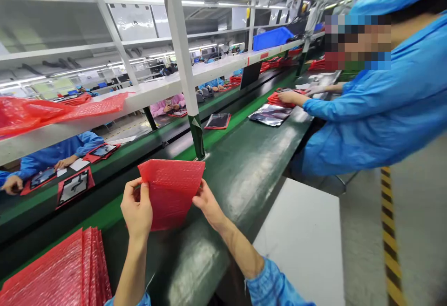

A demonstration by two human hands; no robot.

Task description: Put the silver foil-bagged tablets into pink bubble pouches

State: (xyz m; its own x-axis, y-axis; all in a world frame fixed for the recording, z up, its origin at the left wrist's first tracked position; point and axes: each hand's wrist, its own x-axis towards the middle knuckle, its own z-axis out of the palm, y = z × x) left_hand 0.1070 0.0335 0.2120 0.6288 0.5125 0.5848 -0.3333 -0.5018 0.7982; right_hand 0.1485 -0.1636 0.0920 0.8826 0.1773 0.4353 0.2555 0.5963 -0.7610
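Between my two hands a red bubble-wrap bag (pixel 171 196) is held up above the green bench (pixel 240 171). My left hand (pixel 137 208) pinches its left edge between thumb and fingers. On the opposite side my right hand (pixel 208 203) grips the right edge. The top strip of the bag looks like a flap, and whether anything lies inside cannot be seen. A stack of red bubble-wrap bags (pixel 59 268) lies at the lower left, near my left forearm.
A co-worker in blue (pixel 370 110) sits at the right, handling red bags beside silver pouches (pixel 270 114). Across the belt, another person's hands (pixel 66 161) are near tablet-like panels (pixel 74 187). A white shelf post (pixel 181 50) rises ahead; a white board (pixel 303 241) lies lower right.
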